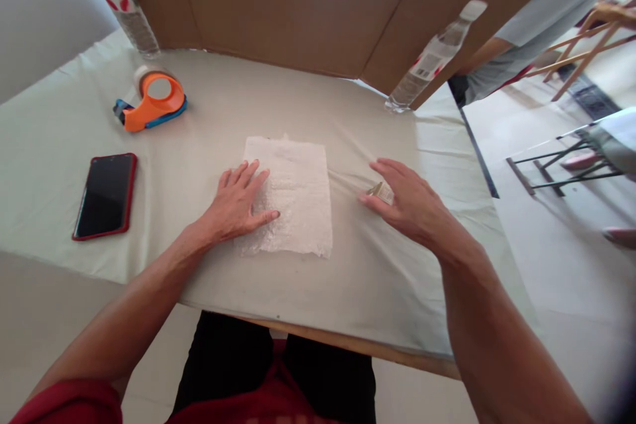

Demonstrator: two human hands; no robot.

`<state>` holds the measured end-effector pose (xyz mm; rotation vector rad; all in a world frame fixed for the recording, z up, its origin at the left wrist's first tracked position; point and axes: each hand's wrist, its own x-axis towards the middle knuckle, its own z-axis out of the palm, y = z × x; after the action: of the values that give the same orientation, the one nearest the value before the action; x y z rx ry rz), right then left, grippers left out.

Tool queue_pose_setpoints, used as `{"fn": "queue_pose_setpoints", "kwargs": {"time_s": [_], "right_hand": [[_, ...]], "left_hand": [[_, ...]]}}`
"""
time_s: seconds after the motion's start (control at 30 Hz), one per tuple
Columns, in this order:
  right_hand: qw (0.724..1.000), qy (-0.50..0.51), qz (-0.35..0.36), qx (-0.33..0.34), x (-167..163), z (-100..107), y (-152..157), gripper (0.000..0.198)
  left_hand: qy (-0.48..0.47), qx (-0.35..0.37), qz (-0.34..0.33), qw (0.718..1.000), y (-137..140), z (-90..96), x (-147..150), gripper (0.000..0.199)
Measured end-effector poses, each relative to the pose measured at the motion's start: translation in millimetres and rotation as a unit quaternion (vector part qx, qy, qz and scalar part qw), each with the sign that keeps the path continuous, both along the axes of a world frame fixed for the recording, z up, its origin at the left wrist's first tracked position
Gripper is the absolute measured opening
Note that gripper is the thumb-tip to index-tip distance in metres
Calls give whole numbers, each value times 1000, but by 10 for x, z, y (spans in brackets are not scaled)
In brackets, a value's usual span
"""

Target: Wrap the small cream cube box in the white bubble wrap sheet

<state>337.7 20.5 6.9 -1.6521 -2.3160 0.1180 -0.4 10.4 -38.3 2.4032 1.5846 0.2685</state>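
A white, roughly square sheet of bubble wrap (301,202) lies flat on the cloth-covered table in front of me. My left hand (241,202) rests on its left side with the fingers spread. To the right of the sheet, my right hand (405,202) curves around a small, light-coloured box (383,193), its thumb and fingers apart. Part of the box is hidden behind the hand, and whether the fingers touch it is hard to see.
An orange tape dispenser (154,103) and a phone in a red case (106,195) lie at the left. Water bottles stand at the back left (126,10) and back right (430,63), by a cardboard panel (298,6). Beyond the right edge is a person in grey (551,6).
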Motion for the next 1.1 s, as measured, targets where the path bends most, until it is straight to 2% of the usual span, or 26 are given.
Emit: {"fn": "queue_pose_setpoints", "kwargs": {"time_s": [0.07,0.13,0.23,0.3,0.37,0.47,0.57,0.67,0.73,0.83,0.97,1.1], "right_hand": [[999,-17,-41,-13,219,-113,-83,61],[997,3,-73,-15,328,-228,-148,55],[992,88,-89,21,226,-216,-257,47],[985,154,-60,58,6,-74,-345,48],[975,207,6,81,-282,76,-408,47],[960,234,125,91,-713,107,-391,45],[958,201,194,58,-1002,-137,-269,46],[959,182,215,-14,-1093,-427,-159,52],[954,207,212,-40,-1066,-539,-125,58],[946,261,184,-62,-983,-577,-114,65],[938,294,153,-104,-949,-560,-117,52],[932,316,143,-108,-985,-572,-125,48]], "left_hand": [[-5,-8,-19,1000,2,17,-17,81],[-3,-22,-39,999,2,16,-26,80],[4,-36,-55,998,6,-3,-24,82],[6,-37,-58,998,12,-18,-21,83],[4,-34,-57,998,18,-30,-18,84],[0,-32,-52,998,26,-36,-19,87],[-8,-46,-52,998,34,-19,-25,93],[-10,-63,-58,996,46,12,-40,96],[-7,-72,-63,995,52,31,-50,96],[-2,-79,-70,994,56,50,-62,96],[-4,-84,-77,993,59,62,-70,96],[4,-92,-77,993,63,73,-71,97]]}}
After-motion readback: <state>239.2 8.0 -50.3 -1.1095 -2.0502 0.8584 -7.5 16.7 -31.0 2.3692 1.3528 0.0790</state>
